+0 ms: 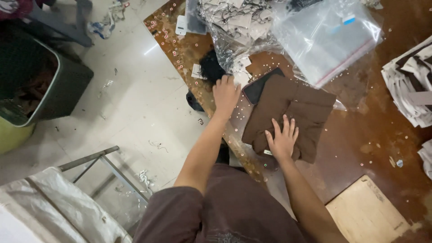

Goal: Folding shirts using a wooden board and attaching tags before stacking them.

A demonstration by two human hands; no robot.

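A folded brown garment (297,108) lies on the worn wooden table (369,135). My right hand (282,138) rests flat on its near edge, fingers spread. My left hand (225,93) reaches to the table's left edge, its fingers on a clear plastic bag (234,54) beside a black bundle of strings (210,67) and small white cards. A dark phone (261,85) lies partly under the garment's far-left corner. I cannot tell whether the left hand grips anything.
A clear bag of paper tags (238,18) and a large empty zip bag (324,36) lie at the back. Stacks of tags (409,85) sit at the right. A green bin (36,85) and a white sack (54,207) stand on the floor to the left.
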